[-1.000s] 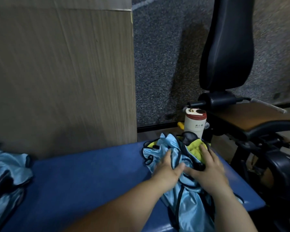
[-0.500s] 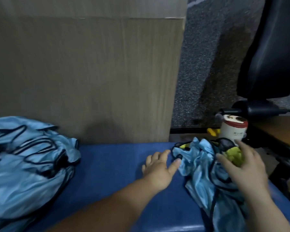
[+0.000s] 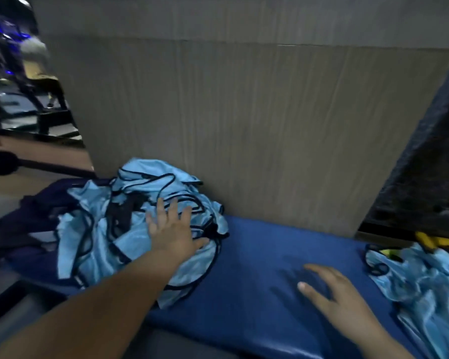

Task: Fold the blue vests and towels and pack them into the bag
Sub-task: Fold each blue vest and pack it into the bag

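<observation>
Left grip (image 3: pixel 171 234) spread flat on crumpled light-blue, black-trimmed satin vests (image 3: pixel 88 203) — likely limp, slippery; pinch trim beside it — right grip (image 3: pixel 332 291) spread, empty.

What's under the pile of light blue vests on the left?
The pile of vests lies on the blue bench, its left edge over a dark navy cloth. Anything beneath its middle is hidden by fabric and the left hand.

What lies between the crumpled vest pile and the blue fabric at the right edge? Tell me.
Head view: only bare blue bench pad, with the right hand spread above it.
</observation>
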Motion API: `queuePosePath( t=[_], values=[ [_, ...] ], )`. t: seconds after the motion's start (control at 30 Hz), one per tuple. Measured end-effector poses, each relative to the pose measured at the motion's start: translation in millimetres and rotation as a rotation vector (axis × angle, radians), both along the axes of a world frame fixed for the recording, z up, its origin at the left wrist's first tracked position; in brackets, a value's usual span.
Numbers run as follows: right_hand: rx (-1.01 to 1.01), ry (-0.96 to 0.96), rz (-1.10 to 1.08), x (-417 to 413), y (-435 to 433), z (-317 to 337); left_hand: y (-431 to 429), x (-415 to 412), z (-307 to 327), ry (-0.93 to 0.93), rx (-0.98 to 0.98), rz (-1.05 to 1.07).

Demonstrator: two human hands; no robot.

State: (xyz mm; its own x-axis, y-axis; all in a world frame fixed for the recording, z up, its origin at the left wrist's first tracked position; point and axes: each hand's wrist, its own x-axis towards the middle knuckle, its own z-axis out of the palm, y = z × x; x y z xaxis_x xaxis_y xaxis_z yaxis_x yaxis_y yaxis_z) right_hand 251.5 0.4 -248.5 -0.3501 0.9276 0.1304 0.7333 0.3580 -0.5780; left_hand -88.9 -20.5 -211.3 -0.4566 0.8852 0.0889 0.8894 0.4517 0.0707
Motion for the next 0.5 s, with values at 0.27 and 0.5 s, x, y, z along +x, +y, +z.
queuePosePath(
  t=[0.27, 0.5],
  values=[
    [-0.266, 0.227, 0.058, -104, -23, 14, -14, -50, -38, -0.173, 0.058, -0.076],
    [-0.775, 0.624, -0.013, -162, -34, 26, -16, -12, -43, -0.645, 0.437, -0.141]
  ],
)
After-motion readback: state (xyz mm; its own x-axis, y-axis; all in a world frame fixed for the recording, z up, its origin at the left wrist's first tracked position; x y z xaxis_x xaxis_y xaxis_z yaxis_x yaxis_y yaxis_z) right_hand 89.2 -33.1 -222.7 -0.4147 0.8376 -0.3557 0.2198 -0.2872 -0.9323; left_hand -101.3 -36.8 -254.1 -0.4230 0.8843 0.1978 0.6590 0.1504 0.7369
